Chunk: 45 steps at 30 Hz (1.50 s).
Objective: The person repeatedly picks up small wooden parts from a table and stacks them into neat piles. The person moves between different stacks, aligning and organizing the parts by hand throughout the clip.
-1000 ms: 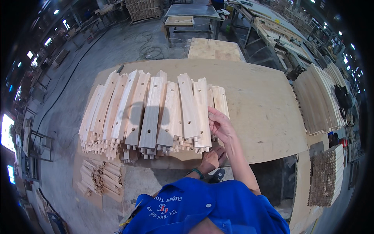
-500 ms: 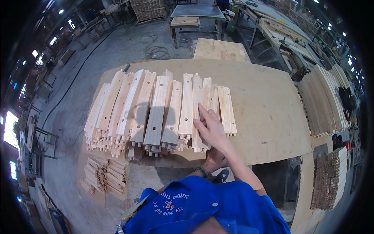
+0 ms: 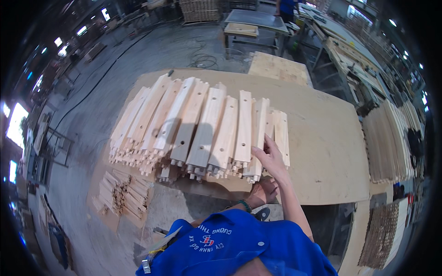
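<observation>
Pale wooden slats (image 3: 216, 122) with round holes and dowel-like end pegs lie side by side in a stacked row. My right hand (image 3: 272, 160) is at the row's right end. Its thumb rests on one slat (image 3: 259, 138), while the index finger stretches along that slat's right edge; the other fingers are partly hidden. My left hand (image 3: 262, 193), with a green bead bracelet at the wrist, is low by the table's near edge, just below the pegged ends. Its fingers are mostly hidden behind the right wrist and forearm, and whether it holds anything does not show.
The slats lie on a brown board tabletop (image 3: 327, 152). Smaller wood pieces (image 3: 122, 195) are piled low on the left. Stacks of long slats (image 3: 386, 142) and bundled strips (image 3: 380, 234) stand at the right. A light plywood sheet (image 3: 278, 68) and a metal-topped table (image 3: 255, 19) are beyond.
The view has shifted, so the row appears farther right. My right index finger has moved from the slat's top to its right edge. The left hand shows more, still near the table edge.
</observation>
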### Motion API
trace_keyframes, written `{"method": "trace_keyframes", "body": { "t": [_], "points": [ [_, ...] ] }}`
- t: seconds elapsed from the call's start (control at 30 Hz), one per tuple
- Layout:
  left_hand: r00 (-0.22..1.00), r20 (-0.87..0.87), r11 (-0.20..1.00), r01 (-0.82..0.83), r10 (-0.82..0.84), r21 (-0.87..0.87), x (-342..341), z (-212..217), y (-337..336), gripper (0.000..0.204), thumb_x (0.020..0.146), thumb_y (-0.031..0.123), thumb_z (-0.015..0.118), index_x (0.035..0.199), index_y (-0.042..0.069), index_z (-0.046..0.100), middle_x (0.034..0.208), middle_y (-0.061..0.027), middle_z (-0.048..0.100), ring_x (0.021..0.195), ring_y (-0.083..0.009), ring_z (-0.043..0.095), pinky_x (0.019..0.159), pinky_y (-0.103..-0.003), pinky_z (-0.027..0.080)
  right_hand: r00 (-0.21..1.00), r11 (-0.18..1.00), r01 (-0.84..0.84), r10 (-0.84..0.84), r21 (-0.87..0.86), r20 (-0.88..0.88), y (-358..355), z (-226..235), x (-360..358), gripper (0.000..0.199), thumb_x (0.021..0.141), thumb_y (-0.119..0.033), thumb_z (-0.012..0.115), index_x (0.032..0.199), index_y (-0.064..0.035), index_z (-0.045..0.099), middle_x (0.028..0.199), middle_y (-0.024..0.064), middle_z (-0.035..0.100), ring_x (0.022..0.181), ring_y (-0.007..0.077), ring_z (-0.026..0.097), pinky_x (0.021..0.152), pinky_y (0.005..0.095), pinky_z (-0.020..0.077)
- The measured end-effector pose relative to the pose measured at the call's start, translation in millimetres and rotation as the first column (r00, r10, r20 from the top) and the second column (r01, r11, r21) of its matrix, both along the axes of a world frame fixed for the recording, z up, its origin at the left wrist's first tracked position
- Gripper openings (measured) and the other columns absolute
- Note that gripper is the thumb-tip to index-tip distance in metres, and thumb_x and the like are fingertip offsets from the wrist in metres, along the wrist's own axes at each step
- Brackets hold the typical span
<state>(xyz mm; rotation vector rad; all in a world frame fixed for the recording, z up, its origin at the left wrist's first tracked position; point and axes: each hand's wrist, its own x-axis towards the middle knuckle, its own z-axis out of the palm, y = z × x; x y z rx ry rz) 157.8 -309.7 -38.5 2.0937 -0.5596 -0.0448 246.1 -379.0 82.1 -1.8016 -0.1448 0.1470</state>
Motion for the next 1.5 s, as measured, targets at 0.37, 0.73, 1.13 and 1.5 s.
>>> {"method": "trace_keyframes", "body": {
  "t": [0.37, 0.73, 1.13, 1.5],
  "points": [
    [0.999, -0.029, 0.994, -0.023, 0.02, -0.105, -2, -1, -13, 0.022, 0.087, 0.027, 0.052, 0.098, 0.009, 0.059, 0.094, -0.0096, 0.064, 0.09, -0.0288, 0.062, 0.076, -0.041, 0.048, 0.998, 0.976, 0.055, -0.05, 0.21, -0.031, -21, -16, -10, 0.065, 0.09, -0.041, 0.055, 0.137, 0.0012, 0.038, 0.124, 0.0151, 0.049, 0.105, 0.0195, 0.052, 0.082, 0.0301, 0.0442],
    [0.78, -0.317, 0.769, -0.61, 0.539, -0.192, -64, 2, 77, 0.022, 0.088, 0.024, 0.06, 0.103, 0.009, 0.066, 0.094, -0.0056, 0.068, 0.086, -0.0144, 0.064, 0.076, -0.029, 0.05, 0.985, 0.966, 0.165, -0.172, 0.199, 0.023, -64, -50, 21, 0.055, 0.093, -0.042, 0.047, 0.136, -0.0077, 0.044, 0.134, 0.0114, 0.045, 0.123, 0.022, 0.043, 0.099, 0.0373, 0.0363],
    [0.064, -0.051, 0.03, -0.87, 0.997, -0.493, -32, -13, 204, 0.043, 0.095, 0.02, 0.049, 0.13, -0.004, 0.039, 0.114, -0.0128, 0.047, 0.103, -0.0216, 0.047, 0.091, -0.033, 0.038, 0.922, 0.927, 0.369, -0.374, 0.07, 0.098, -128, -108, 51, 0.063, 0.095, -0.04, 0.044, 0.14, 0.0022, 0.031, 0.144, 0.0185, 0.033, 0.135, 0.0278, 0.029, 0.11, 0.0347, 0.0224],
    [-0.001, -0.338, -0.2, -0.807, 0.941, -0.555, 11, -15, 163, 0.063, 0.096, 0.031, 0.04, 0.143, -0.003, 0.014, 0.136, -0.0256, 0.033, 0.119, -0.0343, 0.04, 0.103, -0.039, 0.034, 0.98, 0.935, 0.191, -0.196, 0.298, -0.013, -128, -114, 62, 0.077, 0.092, -0.042, 0.048, 0.145, 0.0015, 0.013, 0.152, 0.0171, 0.015, 0.141, 0.0254, 0.013, 0.113, 0.033, 0.0144]
  ]
}}
